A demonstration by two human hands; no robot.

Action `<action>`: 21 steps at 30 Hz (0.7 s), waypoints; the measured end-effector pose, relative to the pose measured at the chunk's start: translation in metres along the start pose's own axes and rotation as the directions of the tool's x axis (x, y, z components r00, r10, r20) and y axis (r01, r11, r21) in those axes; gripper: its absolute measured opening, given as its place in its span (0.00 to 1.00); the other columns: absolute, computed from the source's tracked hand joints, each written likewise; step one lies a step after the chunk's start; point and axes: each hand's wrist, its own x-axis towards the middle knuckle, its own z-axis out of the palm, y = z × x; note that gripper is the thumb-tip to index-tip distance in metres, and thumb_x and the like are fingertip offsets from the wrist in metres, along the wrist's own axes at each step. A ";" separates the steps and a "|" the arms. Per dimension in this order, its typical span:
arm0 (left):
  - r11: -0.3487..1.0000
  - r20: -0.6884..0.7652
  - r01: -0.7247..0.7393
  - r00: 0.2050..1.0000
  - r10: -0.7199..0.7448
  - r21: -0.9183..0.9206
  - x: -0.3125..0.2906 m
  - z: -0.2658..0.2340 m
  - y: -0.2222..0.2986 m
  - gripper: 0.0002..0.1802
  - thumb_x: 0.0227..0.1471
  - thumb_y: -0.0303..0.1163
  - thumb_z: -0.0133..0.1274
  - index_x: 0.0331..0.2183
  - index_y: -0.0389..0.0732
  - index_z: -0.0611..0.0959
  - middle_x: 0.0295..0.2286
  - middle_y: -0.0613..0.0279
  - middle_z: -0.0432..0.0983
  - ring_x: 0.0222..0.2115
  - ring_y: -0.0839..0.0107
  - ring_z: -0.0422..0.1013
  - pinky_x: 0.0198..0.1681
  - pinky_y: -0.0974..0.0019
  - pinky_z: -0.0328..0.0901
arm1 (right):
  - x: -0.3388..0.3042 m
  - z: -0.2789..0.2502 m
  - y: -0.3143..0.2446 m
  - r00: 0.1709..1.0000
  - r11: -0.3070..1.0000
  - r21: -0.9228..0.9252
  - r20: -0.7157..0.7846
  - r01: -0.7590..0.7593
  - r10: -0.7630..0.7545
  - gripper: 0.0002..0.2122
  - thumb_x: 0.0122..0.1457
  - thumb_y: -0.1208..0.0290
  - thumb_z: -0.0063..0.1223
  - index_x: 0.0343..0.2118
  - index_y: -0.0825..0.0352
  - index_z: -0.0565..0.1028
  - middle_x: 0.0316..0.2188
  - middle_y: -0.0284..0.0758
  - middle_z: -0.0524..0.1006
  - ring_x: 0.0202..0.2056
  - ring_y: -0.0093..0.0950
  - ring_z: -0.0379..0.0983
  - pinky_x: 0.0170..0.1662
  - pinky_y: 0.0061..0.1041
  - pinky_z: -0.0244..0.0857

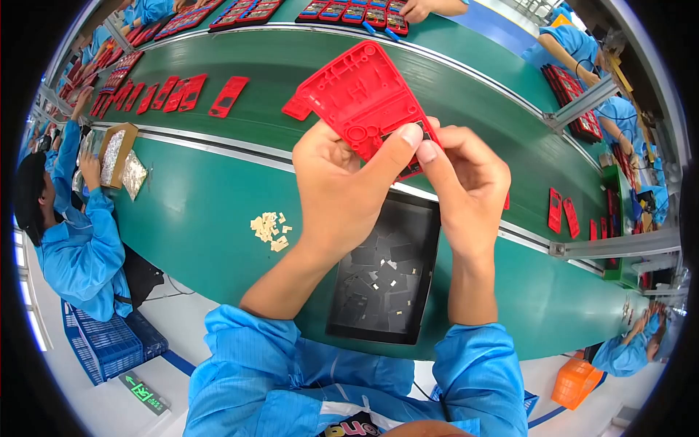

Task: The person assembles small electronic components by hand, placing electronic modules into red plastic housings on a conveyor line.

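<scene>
Both of my hands hold up a red plastic housing (357, 95), its ribbed inner side facing me. My left hand (338, 182) grips its lower left edge, the thumb lying across the lower part. The fingers of my right hand (466, 175) hold the lower right corner, the thumb pressed beside the left one. A dark piece sits in the housing under the thumbs, mostly hidden. Below my hands a black tray (384, 280) holds dark flat pieces and small pale bits. Left of the tray, small cream-coloured pieces (271, 230) lie in a loose pile on the green table.
Beyond the metal rail, several red housings (229, 96) lie on a green conveyor (262, 124). Filled red cases stand on the far side, with co-workers' hands near them. A person in blue (80, 240) sits at left beside a cardboard box (116, 154). An orange crate (575, 382) stands at lower right.
</scene>
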 end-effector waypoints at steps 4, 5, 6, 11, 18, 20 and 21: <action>0.998 -0.003 -0.040 0.999 0.040 -0.058 -0.006 0.002 -0.003 0.09 0.58 0.21 0.57 0.42 0.31 0.82 0.36 0.48 0.84 0.37 0.66 0.81 0.44 0.63 0.76 | -0.004 0.001 -0.001 0.996 0.996 0.011 0.004 0.092 -0.092 0.01 0.59 0.85 0.61 0.33 0.76 0.80 0.26 0.32 0.78 0.30 0.17 0.71 0.37 0.18 0.65; 0.996 -0.003 -0.045 0.999 0.045 -0.077 -0.009 0.003 -0.003 0.08 0.59 0.21 0.57 0.41 0.31 0.82 0.36 0.49 0.84 0.37 0.66 0.81 0.44 0.63 0.76 | -0.007 0.001 -0.002 0.994 0.994 0.001 0.012 0.111 -0.111 0.01 0.59 0.85 0.61 0.32 0.75 0.80 0.26 0.32 0.78 0.30 0.17 0.70 0.37 0.19 0.65; 0.996 0.001 -0.046 0.999 0.047 -0.078 -0.008 0.002 -0.004 0.08 0.59 0.21 0.57 0.41 0.31 0.82 0.36 0.49 0.84 0.37 0.66 0.81 0.44 0.63 0.76 | -0.008 0.000 -0.001 0.990 0.990 -0.011 0.021 0.139 -0.139 0.01 0.59 0.85 0.61 0.32 0.75 0.80 0.26 0.32 0.77 0.30 0.17 0.70 0.37 0.19 0.65; 0.996 -0.014 -0.029 1.000 0.028 -0.083 -0.004 0.001 -0.006 0.09 0.59 0.21 0.57 0.42 0.30 0.81 0.37 0.49 0.84 0.38 0.67 0.80 0.44 0.65 0.75 | -0.004 0.002 0.006 0.988 0.987 -0.055 -0.015 0.152 -0.153 0.00 0.59 0.84 0.61 0.32 0.75 0.80 0.26 0.30 0.78 0.30 0.16 0.70 0.36 0.19 0.65; 0.996 -0.146 0.003 0.989 0.010 0.086 0.025 -0.019 -0.003 0.25 0.61 0.30 0.59 0.55 0.26 0.71 0.47 0.47 0.80 0.50 0.70 0.74 0.55 0.66 0.66 | 0.040 -0.052 0.056 0.961 0.970 -0.182 -0.253 -0.162 0.113 0.09 0.64 0.72 0.60 0.38 0.75 0.81 0.22 0.28 0.78 0.18 0.14 0.67 0.22 0.17 0.58; 0.994 -0.168 -0.020 0.985 0.039 0.111 0.026 -0.017 -0.002 0.26 0.62 0.33 0.58 0.54 0.27 0.72 0.48 0.46 0.79 0.50 0.67 0.74 0.55 0.65 0.65 | 0.043 -0.067 0.085 0.962 0.888 -0.375 -0.161 -0.268 0.222 0.10 0.62 0.73 0.61 0.38 0.78 0.80 0.24 0.36 0.82 0.21 0.20 0.76 0.24 0.19 0.65; 0.993 -0.145 -0.018 0.989 0.035 0.117 0.026 -0.014 -0.004 0.24 0.62 0.33 0.57 0.54 0.28 0.73 0.48 0.46 0.79 0.48 0.66 0.75 0.53 0.65 0.66 | 0.042 -0.069 0.100 0.946 0.840 -0.434 -0.136 -0.324 0.295 0.12 0.61 0.74 0.61 0.40 0.80 0.79 0.26 0.40 0.83 0.23 0.24 0.81 0.25 0.20 0.70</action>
